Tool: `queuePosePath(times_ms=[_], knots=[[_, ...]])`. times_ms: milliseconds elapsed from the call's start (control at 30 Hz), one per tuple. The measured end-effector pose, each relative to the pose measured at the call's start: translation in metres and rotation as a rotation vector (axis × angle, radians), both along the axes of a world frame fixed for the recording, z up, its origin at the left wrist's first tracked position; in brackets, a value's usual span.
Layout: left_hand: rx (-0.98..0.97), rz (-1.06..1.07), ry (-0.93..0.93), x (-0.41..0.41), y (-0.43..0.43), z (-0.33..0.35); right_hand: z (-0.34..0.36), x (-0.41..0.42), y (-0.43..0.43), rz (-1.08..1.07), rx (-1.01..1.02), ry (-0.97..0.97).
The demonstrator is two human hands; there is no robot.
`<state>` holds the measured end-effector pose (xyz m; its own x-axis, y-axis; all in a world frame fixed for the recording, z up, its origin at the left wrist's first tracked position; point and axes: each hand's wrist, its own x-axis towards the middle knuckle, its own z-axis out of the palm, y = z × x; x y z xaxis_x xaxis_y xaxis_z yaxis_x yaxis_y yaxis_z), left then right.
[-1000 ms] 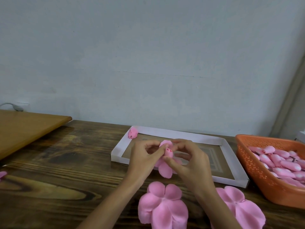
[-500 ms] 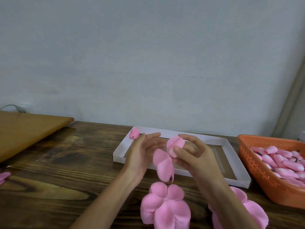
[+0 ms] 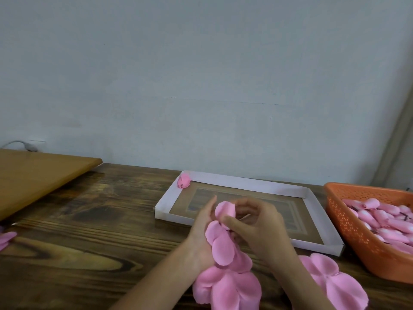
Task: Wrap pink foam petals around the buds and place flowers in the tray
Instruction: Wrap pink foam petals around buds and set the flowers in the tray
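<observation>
A pink foam petal piece (image 3: 221,238) hangs between my two hands above the table, its upper lobe folded up. My right hand (image 3: 257,229) pinches it from the right, fingers curled; the bud inside is hidden. My left hand (image 3: 201,229) lies against its left side with fingers straight. Behind my hands sits the white-rimmed tray (image 3: 245,182), and one finished pink flower (image 3: 184,180) rests in its far left corner. Two flat petal pieces (image 3: 228,289) (image 3: 335,285) lie on the table near me.
An orange basket (image 3: 348,233) full of pink buds stands at the right. A lighter wooden board (image 3: 33,173) lies at the back left. Another pink petal piece (image 3: 5,239) shows at the left edge. A grey wall runs close behind the table.
My hands have dropped lower and closer together. The petal piece has opened and hangs longer, with my left hand now flat against it.
</observation>
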<state>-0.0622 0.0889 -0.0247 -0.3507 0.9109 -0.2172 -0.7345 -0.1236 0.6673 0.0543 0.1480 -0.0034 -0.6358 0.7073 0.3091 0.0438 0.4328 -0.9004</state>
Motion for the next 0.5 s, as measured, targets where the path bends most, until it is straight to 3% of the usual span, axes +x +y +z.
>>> queuePosePath(times_ms=[167,367,500], knots=[[0.016,0.029,-0.043,0.003,-0.001,0.002,-0.007,-0.009,-0.007,-0.220,0.473,-0.032],[0.031,0.021,-0.122,-0.006,-0.008,0.005,-0.010,-0.012,-0.013,-0.220,0.702,0.003],[0.104,0.074,-0.213,-0.012,-0.007,-0.002,0.000,0.003,-0.008,0.058,0.789,-0.062]])
